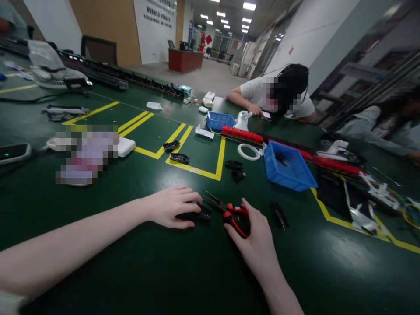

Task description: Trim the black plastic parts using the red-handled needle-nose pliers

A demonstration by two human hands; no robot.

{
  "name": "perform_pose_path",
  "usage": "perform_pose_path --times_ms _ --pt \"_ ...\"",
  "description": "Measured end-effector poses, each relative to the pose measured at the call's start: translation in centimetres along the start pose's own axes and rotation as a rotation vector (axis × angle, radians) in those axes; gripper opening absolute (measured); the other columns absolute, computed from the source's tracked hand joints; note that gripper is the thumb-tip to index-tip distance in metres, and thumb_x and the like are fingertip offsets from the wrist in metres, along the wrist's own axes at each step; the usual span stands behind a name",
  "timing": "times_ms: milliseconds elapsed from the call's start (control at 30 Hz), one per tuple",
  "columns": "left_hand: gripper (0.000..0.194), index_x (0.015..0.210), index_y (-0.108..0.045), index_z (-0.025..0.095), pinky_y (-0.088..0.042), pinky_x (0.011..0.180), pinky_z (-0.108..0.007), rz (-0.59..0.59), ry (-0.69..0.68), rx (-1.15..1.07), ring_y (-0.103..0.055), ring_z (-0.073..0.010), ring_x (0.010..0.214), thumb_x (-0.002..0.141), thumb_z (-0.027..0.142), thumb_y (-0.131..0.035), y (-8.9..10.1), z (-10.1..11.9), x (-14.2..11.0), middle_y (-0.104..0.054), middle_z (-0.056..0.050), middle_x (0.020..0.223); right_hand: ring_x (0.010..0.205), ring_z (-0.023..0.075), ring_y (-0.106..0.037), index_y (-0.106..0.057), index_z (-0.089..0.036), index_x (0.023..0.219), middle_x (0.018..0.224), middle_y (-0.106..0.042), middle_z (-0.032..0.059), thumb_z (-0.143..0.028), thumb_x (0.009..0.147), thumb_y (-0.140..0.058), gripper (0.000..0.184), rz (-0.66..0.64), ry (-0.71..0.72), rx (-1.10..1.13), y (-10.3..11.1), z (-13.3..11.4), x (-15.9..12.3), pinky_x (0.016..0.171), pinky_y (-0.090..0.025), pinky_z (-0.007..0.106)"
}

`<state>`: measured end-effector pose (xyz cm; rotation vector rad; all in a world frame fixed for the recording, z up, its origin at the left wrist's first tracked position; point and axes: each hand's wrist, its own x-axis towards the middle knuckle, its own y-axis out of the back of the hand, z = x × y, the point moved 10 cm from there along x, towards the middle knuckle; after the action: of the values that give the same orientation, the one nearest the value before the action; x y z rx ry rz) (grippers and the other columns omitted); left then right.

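My left hand (175,205) is closed over a small black plastic part (205,214) on the green tabletop, its fingers covering most of it. With thumb and fingers around the red and black handles, my right hand (257,234) holds a pair of needle-nose pliers (226,212). The pliers' jaws are parted and point up and left, beside the black part. To the right of this hand lies another black part (279,215). Two more, a black piece (234,164) and a short dark piece (238,176), rest beyond the pliers.
A blue bin (290,168) with a dark item inside stands right of centre. Behind it runs a long red strip (243,133). A white ring (248,152), a smaller blue tray (220,121) and black parts (179,158) lie about. A co-worker (278,94) leans on the far table edge.
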<state>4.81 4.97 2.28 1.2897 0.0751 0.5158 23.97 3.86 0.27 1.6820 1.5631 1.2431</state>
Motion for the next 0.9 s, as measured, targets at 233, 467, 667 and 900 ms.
perform_pose_path --times_ms 233,467,667,900 --pt "0.030 0.116 -0.060 0.021 -0.045 0.087 -0.035 0.000 -0.009 0.020 -0.060 -0.0231 0.103 0.095 0.041 -0.054 -0.2 -0.3 -0.1 -0.060 -0.008 0.123 0.120 0.0393 -0.053 -0.043 -0.024 0.144 0.128 -0.060 0.0160 -0.067 0.075 -0.064 0.084 -0.044 -0.037 -0.134 0.6 1.2 0.2 0.098 -0.046 0.058" --pt "0.037 0.123 -0.054 0.018 -0.045 0.092 -0.034 0.014 0.067 -0.070 -0.059 -0.0224 0.108 0.095 0.042 -0.054 0.2 -1.6 -0.1 -0.059 -0.007 0.123 0.116 0.0345 -0.058 -0.043 -0.025 0.144 0.128 -0.060 0.0132 -0.061 0.073 -0.071 0.084 -0.150 0.033 -0.037 1.4 1.4 0.8 0.099 -0.048 0.054" --pt "0.035 0.124 -0.056 0.021 -0.046 0.091 -0.035 0.011 0.048 -0.071 -0.059 -0.0238 0.110 0.095 0.041 -0.055 0.3 -1.5 0.0 -0.058 -0.007 0.125 0.110 0.0307 -0.063 -0.037 -0.026 0.147 0.126 -0.060 0.0114 -0.050 0.072 -0.076 0.088 0.085 -0.022 0.207 3.8 0.6 1.1 0.096 -0.052 0.051" --pt "0.036 0.124 -0.059 0.021 -0.046 0.088 -0.036 0.044 0.014 -0.043 -0.059 -0.0241 0.108 0.093 0.041 -0.059 0.2 -1.3 0.1 -0.058 -0.008 0.122 0.085 0.0214 -0.064 -0.064 -0.026 0.119 0.104 -0.064 0.0064 -0.039 0.085 -0.067 0.037 0.189 0.100 0.120 5.6 -1.6 0.8 0.078 -0.056 0.041"
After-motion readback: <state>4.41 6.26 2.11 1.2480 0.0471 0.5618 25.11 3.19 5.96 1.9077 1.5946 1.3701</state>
